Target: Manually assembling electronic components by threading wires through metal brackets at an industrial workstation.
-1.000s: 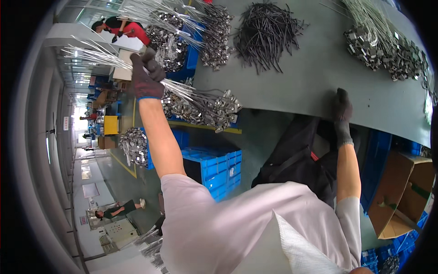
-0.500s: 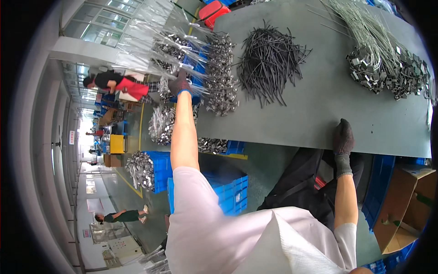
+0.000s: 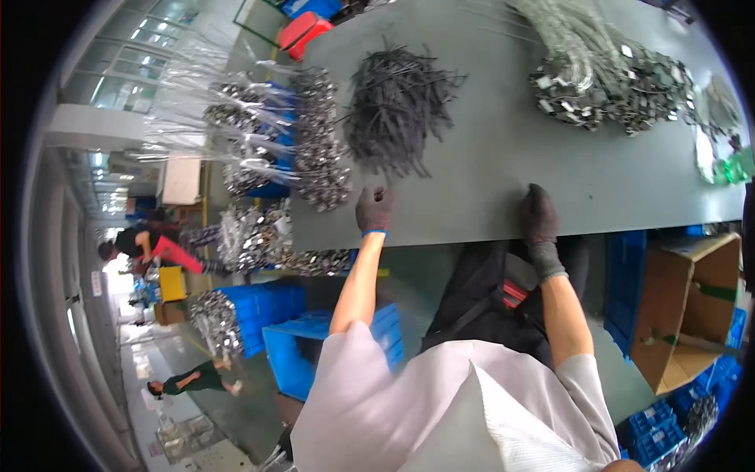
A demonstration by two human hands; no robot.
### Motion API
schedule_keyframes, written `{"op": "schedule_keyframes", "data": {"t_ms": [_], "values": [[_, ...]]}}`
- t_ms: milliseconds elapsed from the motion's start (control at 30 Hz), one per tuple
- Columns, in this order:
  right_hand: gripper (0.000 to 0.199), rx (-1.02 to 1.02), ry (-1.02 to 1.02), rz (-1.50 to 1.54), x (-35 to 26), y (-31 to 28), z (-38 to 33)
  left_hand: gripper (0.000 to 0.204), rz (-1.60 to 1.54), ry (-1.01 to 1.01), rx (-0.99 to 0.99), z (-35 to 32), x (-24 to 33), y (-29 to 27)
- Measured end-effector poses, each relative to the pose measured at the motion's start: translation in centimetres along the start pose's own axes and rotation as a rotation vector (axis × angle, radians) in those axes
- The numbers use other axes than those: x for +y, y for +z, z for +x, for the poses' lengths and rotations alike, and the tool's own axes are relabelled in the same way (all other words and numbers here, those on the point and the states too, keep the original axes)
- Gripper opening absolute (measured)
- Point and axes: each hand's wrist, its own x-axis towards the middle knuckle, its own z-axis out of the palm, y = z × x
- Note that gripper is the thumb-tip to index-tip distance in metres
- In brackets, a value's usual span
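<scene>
My left hand (image 3: pixel 375 208), in a dark glove with a blue cuff edge, hovers over the table's near left part. Its fingers are curled into a loose fist with a dark gap, and nothing shows in it. Just beyond lies a pile of thin black strips or tubes (image 3: pixel 401 106). My right hand (image 3: pixel 539 214), also gloved, is closed at the near edge of the grey table (image 3: pixel 464 212); whatever its fingers may hold is hidden. Left of the black pile, bundled wires with metal ends (image 3: pixel 318 141) lie along the table's left side.
More wire bundles with metal ends (image 3: pixel 621 90) lie at the far right. Blue crates (image 3: pixel 259 311) stand on the floor to the left, and an open cardboard box (image 3: pixel 676 330) is at the right. A red object (image 3: pixel 305 33) sits past the far left corner. Two people are in the background.
My left hand has come back from the wire bundles on the left to the near side of the black pile. The right hand stays at the table edge. The view has turned rightward.
</scene>
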Motion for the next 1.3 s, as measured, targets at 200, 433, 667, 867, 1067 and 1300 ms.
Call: {"op": "schedule_keyframes", "data": {"t_ms": [200,433,667,867,1067,1300], "values": [[0.031,-0.022,0.032,0.030,1.0,0.1,-0.6,0.045,0.340,-0.297,-0.216,2.3,7.7,10.2],[0.028,-0.106,0.140,0.148,-0.6,-2.6,0.2,0.033,0.306,-0.298,-0.347,3.1,6.7,14.6],[0.039,0.295,0.092,-0.058,5.2,-10.5,9.8,0.037,0.132,-0.314,-0.403,2.6,8.9,13.6],[0.049,0.184,-0.083,-0.421,7.5,-12.3,23.7,0.037,0.165,-0.236,-0.389,3.2,7.7,15.3],[0.029,-0.189,0.520,0.643,7.9,-9.1,23.0,0.036,-0.113,-0.234,-0.324,2.1,5.0,16.0],[0.025,-0.096,0.729,0.797,5.6,-12.4,15.0,0.032,-0.279,-0.329,-0.354,1.0,7.1,11.9]]}}
